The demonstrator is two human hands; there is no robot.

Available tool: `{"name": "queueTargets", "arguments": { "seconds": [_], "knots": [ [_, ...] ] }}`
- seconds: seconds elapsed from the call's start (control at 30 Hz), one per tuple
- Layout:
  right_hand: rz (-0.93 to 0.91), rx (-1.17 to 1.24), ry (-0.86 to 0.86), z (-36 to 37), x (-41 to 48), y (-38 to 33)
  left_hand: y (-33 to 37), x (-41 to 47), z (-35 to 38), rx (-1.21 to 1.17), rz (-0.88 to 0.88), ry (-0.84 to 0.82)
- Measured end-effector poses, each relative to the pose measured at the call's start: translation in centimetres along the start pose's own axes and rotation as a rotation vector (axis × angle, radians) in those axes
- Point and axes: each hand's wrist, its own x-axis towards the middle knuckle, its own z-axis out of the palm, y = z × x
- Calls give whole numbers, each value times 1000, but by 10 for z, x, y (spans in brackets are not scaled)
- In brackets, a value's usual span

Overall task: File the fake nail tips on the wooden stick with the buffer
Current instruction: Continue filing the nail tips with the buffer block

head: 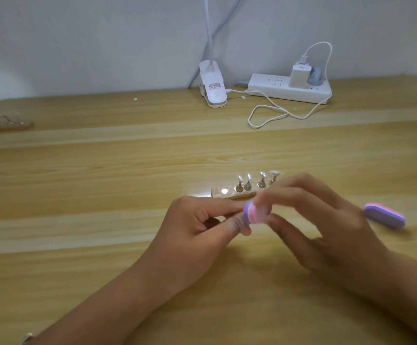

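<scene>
A wooden stick (229, 194) lies on the table just beyond my hands. Several clear fake nail tips (262, 175) stand on it on small metal pegs, and its left spot shows only a bare metal disc (224, 191). My right hand (326, 220) grips a purple, pink and white buffer (253, 212), seen end-on and blurred. My left hand (197, 227) pinches thumb and forefinger together right against the buffer's end. What it pinches is mostly hidden and looks like one nail tip.
A second purple and pink buffer (385, 216) lies on the table to the right. A white power strip (289, 89) with a charger and a looping cable (272, 115) sits at the back, next to a white clip lamp base (212, 85). Another wooden stick (0, 123) lies far left.
</scene>
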Motion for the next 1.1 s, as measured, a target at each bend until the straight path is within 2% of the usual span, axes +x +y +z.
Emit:
{"name": "queueTargets", "arguments": {
  "seconds": [0.1, 0.23, 0.37, 0.5, 0.63, 0.8, 0.93, 1.03, 1.1],
  "knots": [
    [72, -32, 47, -5, 3, 6, 0, 1, 0, -25, -33, 17],
    [-48, 7, 20, 0, 1, -3, 1, 1, 0, -52, -33, -24],
    [28, -48, 59, -6, 3, 7, 1, 0, -1, -32, -36, -17],
    [-66, -29, 54, 1, 1, -1, 3, 0, 0, -45, -17, -63],
    [17, -79, 93, -7, 2, 9, 1, 0, -1, -70, -39, -71],
    [-93, -30, 50, 0, 1, 0, 0, 1, -1, -90, -4, -121],
    [-8, -61, 97, -6, 3, 7, 1, 1, -3, -133, 38, -140],
    [-108, -39, 70, 1, 0, 1, 2, 0, 0, -162, 51, -185],
    [-106, -136, 62, 0, 0, 9, 0, -1, -1, -185, 31, -187]
  ]
}}
